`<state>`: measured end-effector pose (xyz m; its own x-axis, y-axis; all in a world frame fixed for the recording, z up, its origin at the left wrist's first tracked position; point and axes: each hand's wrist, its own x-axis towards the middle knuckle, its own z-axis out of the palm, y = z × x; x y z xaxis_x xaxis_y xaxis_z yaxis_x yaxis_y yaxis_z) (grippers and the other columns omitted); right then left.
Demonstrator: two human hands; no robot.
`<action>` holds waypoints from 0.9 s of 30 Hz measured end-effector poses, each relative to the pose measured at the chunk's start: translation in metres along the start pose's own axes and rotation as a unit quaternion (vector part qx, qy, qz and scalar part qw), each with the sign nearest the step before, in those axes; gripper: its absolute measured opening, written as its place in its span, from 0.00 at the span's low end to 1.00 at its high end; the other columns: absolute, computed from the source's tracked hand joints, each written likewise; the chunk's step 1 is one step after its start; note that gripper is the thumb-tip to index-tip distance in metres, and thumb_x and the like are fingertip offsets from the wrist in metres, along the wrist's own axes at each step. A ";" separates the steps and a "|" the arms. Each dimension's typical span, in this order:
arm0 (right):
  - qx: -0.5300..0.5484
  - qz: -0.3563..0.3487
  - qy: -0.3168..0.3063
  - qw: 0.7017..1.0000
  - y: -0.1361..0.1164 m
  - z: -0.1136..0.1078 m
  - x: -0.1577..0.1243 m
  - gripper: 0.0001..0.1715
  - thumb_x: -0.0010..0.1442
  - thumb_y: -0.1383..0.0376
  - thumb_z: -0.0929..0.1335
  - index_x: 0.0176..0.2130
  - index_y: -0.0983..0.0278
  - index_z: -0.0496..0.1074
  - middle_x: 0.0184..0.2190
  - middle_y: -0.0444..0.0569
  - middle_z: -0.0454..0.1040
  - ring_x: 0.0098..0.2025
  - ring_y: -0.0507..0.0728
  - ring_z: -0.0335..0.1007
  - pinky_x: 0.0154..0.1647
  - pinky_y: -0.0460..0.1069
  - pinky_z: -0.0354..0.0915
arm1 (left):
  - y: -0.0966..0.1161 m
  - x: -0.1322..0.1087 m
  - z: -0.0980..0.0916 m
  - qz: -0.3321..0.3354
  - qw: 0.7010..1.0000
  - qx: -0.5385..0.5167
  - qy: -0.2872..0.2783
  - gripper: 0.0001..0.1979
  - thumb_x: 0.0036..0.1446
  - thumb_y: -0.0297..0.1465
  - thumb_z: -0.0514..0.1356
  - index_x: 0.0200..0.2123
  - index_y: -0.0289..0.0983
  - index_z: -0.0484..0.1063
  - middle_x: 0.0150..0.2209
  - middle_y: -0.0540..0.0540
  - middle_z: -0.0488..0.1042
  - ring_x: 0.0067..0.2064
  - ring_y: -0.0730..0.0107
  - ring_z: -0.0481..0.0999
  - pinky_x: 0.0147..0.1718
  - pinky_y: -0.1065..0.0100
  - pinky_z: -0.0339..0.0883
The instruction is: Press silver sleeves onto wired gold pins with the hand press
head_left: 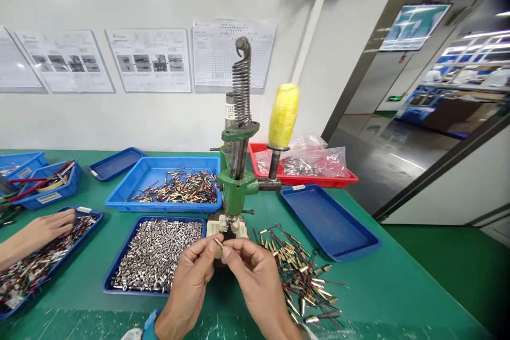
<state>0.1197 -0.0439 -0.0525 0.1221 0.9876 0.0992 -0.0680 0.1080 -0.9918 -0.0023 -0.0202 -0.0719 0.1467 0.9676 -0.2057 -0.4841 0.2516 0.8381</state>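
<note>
My left hand [194,276] and my right hand [255,273] meet in front of the press, thumbs and fingertips pinched together. Between them is a small brass-coloured cylinder [219,244], mostly covered by the fingers. Just behind stands a green hand press [234,196] with a coiled spring [241,90] and a yellow-wrapped lever handle [283,117]. To the left, a blue tray [107,281] holds many small silver metal sleeves [159,252]. Right of my hands lies a loose pile of brass-coloured cylinders with thin wires [303,271].
A larger blue tray [119,199] holds more wired parts. Another person's hand [48,231] reaches into a tray [59,263] of wired parts at left. At right are a blue tray [330,223] and a red tray [350,178] with bagged parts. The green table [414,287] slopes off to the right.
</note>
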 end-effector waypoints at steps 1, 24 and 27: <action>0.019 0.010 0.000 1.000 0.002 0.000 0.001 0.20 0.58 0.51 0.70 0.31 0.66 0.78 0.25 0.48 0.76 0.30 0.55 0.71 0.33 0.47 0.67 | 0.000 0.000 0.000 0.000 1.000 0.007 -0.006 0.21 0.43 0.45 0.74 0.36 0.35 0.82 0.17 0.57 0.59 0.20 0.81 0.51 0.20 0.77 0.53; -0.133 -0.006 0.062 0.989 -0.004 -0.059 0.009 0.23 0.56 0.48 0.72 0.40 0.64 0.79 0.37 0.53 0.81 0.38 0.60 0.77 0.39 0.49 0.73 | 0.025 0.050 0.024 0.133 0.964 0.224 -0.056 0.18 0.52 0.43 0.66 0.35 0.32 0.83 0.28 0.43 0.80 0.30 0.62 0.75 0.34 0.65 0.66; -0.170 -0.050 0.110 0.978 -0.022 -0.067 0.011 0.22 0.55 0.49 0.72 0.40 0.63 0.79 0.39 0.53 0.81 0.40 0.60 0.78 0.41 0.50 0.74 | 0.019 0.047 0.022 0.165 0.943 0.287 -0.037 0.19 0.56 0.43 0.63 0.36 0.32 0.83 0.19 0.51 0.67 0.22 0.72 0.60 0.23 0.70 0.53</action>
<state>0.1893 -0.0429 -0.0352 0.3239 0.9213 0.2153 0.2835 0.1226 -0.9511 0.0147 0.0300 -0.0549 0.1393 0.9813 0.1327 0.0305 -0.1382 0.9899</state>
